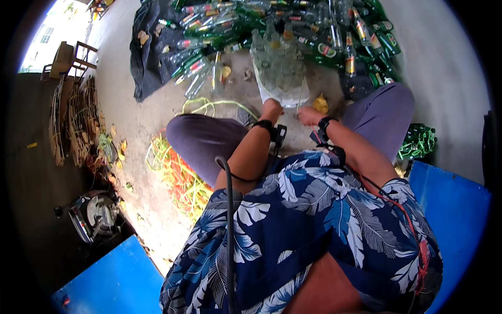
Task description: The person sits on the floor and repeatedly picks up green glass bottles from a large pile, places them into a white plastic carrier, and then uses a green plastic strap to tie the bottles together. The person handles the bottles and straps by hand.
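Observation:
Several upright clear glass bottles (276,64) stand packed together on a white sheet or tray (263,92) between my knees. My left hand (272,109) is closed near the front left edge of the white base; what its fingers hold cannot be made out. My right hand (310,115) has its fingers pinched on a thin pale strand (300,96), which rises beside the front right of the bottles. A yellow-green plastic twine (235,103) runs along the floor towards my left wrist. Both wrists wear black straps.
Green and clear bottles (235,27) lie heaped on a dark cloth (151,66) beyond. Tangled twine (184,180) lies beside my left leg. Flattened cardboard (80,121) and a circular saw (98,216) are at far left. Tied green bottles (417,141) stand at right, near a blue panel (447,196).

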The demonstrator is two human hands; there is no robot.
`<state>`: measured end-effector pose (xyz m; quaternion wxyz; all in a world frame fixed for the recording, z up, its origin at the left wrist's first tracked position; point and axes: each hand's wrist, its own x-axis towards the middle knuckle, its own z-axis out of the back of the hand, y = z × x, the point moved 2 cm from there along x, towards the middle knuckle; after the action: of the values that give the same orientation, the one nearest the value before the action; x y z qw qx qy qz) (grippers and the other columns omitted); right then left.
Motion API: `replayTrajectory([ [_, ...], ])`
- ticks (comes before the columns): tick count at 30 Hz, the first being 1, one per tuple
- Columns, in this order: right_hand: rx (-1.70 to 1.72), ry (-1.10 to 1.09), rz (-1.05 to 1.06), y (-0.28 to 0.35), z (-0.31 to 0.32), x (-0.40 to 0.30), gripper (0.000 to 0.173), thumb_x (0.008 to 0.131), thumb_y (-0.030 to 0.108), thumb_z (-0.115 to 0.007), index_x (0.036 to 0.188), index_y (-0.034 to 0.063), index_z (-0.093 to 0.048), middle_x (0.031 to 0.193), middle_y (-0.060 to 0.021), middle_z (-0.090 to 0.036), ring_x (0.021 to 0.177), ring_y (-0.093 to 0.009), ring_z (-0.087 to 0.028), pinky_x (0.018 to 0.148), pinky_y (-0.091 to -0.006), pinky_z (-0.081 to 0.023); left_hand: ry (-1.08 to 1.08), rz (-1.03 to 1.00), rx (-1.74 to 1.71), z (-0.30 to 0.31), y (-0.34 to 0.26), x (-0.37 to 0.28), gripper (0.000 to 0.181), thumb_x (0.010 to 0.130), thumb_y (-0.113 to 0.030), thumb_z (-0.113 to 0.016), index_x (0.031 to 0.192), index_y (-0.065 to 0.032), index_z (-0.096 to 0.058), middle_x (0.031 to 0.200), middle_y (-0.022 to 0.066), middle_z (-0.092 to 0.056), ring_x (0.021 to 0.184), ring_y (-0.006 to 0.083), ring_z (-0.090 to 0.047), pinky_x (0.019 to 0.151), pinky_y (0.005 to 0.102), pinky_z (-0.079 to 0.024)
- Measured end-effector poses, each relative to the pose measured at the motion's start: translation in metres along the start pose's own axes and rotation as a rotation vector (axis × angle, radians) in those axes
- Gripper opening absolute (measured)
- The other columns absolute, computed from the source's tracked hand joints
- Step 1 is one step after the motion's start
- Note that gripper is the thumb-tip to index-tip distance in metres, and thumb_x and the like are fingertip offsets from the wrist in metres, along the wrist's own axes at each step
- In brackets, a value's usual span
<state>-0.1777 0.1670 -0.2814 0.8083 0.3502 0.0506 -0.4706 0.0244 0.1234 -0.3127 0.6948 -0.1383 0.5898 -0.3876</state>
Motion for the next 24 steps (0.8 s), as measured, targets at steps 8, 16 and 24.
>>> replayTrajectory([
  [8,0.806,0.053,-0.379,0.058,0.030,-0.004,0.024,0.099,0.025,-0.055,0.095,0.0039,-0.066,0.071,-0.0090,-0.067,0.058,-0.018,-0.063,0.051,-0.0338,-0.049,0.211,-0.311,0.275,-0.007,0.012,0.018,0.008,0.084,-0.014,-0.072,0.078,-0.0098,-0.075,0.071,0.0047,-0.071,0.062,0.0207,-0.070,0.056,0.0346,-0.053],
  [16,0.812,0.080,-0.407,0.075,0.048,-0.008,0.024,0.103,0.027,-0.051,0.102,0.0067,-0.064,0.072,-0.0067,-0.065,0.053,-0.016,-0.060,0.046,-0.0301,-0.042,0.090,-0.439,0.581,-0.013,-0.017,0.001,0.017,0.084,-0.025,-0.070,0.087,-0.0111,-0.079,0.076,0.0072,-0.074,0.068,0.0239,-0.072,0.063,0.0368,-0.057],
  [24,0.775,0.139,-0.354,0.076,0.053,-0.008,0.026,0.102,0.028,-0.054,0.109,0.0055,-0.066,0.074,-0.0095,-0.069,0.056,-0.020,-0.066,0.048,-0.0324,-0.048,0.268,-0.452,0.228,-0.004,-0.030,-0.034,0.025,0.093,-0.025,-0.062,0.084,-0.0052,-0.075,0.079,0.0085,-0.072,0.065,0.0228,-0.069,0.056,0.0389,-0.055],
])
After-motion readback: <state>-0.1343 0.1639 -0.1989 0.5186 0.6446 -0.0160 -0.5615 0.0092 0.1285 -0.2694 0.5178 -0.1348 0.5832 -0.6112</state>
